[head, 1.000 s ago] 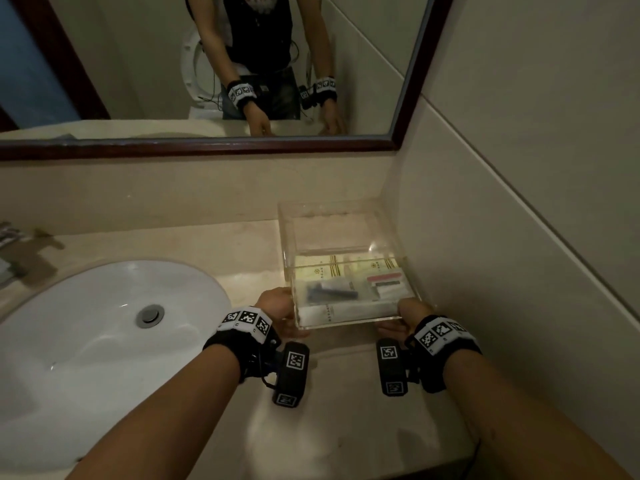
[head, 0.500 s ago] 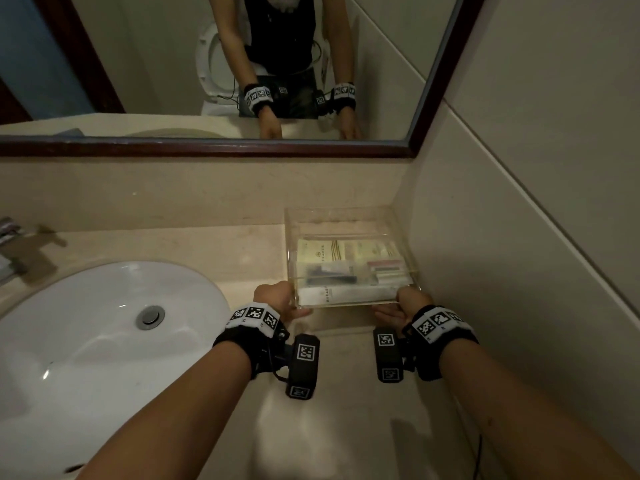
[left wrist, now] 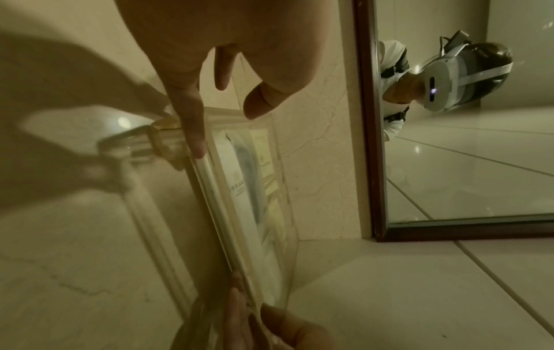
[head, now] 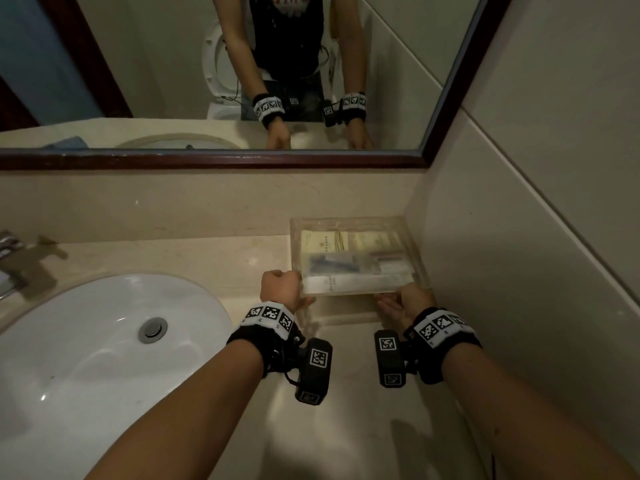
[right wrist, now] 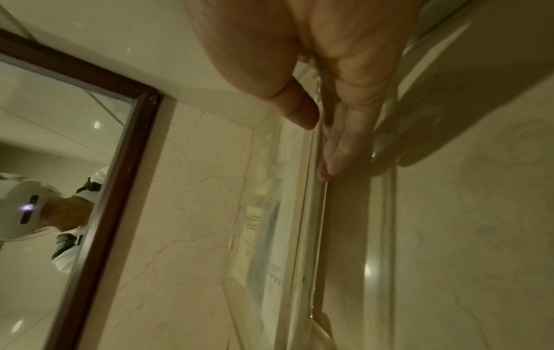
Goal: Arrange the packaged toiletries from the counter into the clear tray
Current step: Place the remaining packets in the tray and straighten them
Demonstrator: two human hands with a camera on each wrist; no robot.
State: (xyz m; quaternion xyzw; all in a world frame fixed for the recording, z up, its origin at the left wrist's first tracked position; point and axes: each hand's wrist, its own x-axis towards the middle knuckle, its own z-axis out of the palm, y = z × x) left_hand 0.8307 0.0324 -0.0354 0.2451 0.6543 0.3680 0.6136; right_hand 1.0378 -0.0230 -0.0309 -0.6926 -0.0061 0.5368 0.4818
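Observation:
The clear tray (head: 421,261) hangs just above the beige counter (head: 214,258), close to the right wall, with its shadow under it. Several flat packaged toiletries (head: 353,263) lie inside: cream sachets at the back, a dark item in clear wrap, a long white pack in front. My left hand (head: 280,285) pinches the near-left corner, thumb on the rim and fingers beneath, as the left wrist view shows: left hand (left wrist: 228,130), tray (left wrist: 239,189). My right hand (head: 408,301) holds the near-right corner, straight fingers under the base and thumb on top: right hand (right wrist: 319,145), tray (right wrist: 306,213).
A white sink basin (head: 86,358) fills the left of the counter, with a metal faucet (head: 7,258) at the far left. A dark-framed mirror (head: 242,157) runs above the backsplash. The tiled wall (head: 519,237) stands right beside the tray.
Both hands have carried the tray away from me toward the back right corner, and it now sits flatter and lower. The grips look the same.

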